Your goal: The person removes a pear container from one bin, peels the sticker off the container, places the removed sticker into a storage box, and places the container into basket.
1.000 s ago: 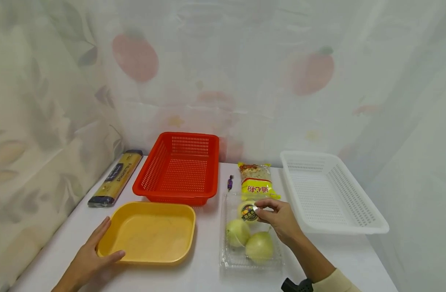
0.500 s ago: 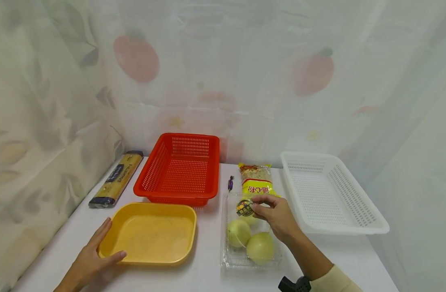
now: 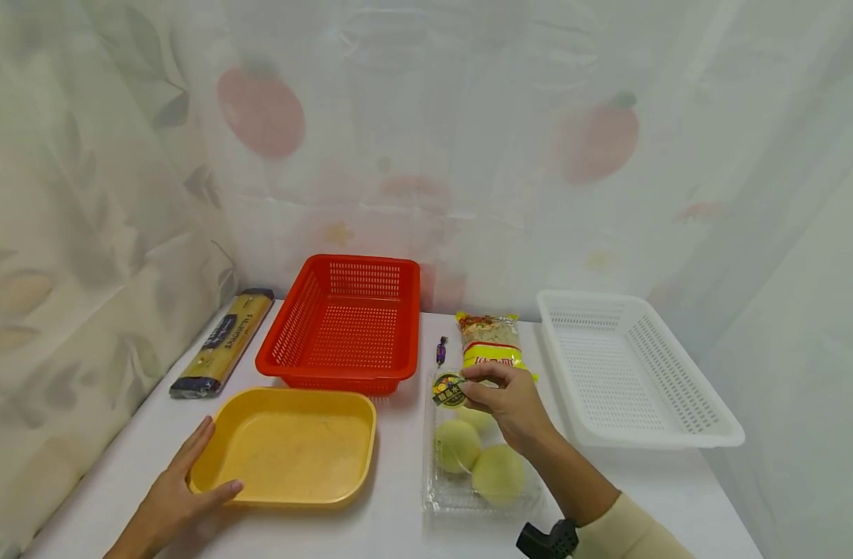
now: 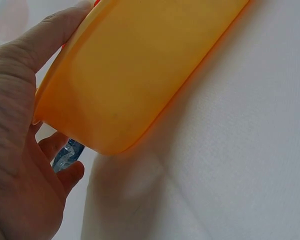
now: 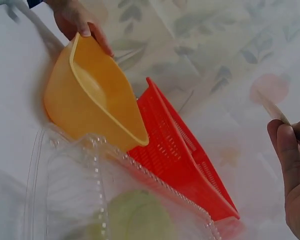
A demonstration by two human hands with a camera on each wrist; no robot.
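My right hand (image 3: 506,404) pinches the edge of a round dark fruit label sticker (image 3: 448,390) between thumb and fingertips. In the right wrist view the sticker (image 5: 272,105) shows edge-on and pale. Below it lies a clear plastic clamshell box (image 3: 454,501) with yellow-green round fruits (image 3: 498,473), which look like pears; one is partly behind the sticker and hand. At the left, my left hand (image 3: 171,493) holds the near left corner of a yellow plastic basin (image 3: 282,446). Thumb and fingers lie on either side of its rim (image 4: 47,90), fingertips bent under it.
A red slotted basket (image 3: 338,330) stands behind the basin, with a spaghetti pack (image 3: 223,341) to its left. Behind the box lie a purple-wrapped candy (image 3: 441,351) and a yellow macaroni bag (image 3: 491,338). A white basket (image 3: 629,373) stands right. Printed curtains (image 3: 426,116) close off the back.
My right hand has moved left with the sticker, which now sits over the box's back left part. The left hand and basin look unchanged.
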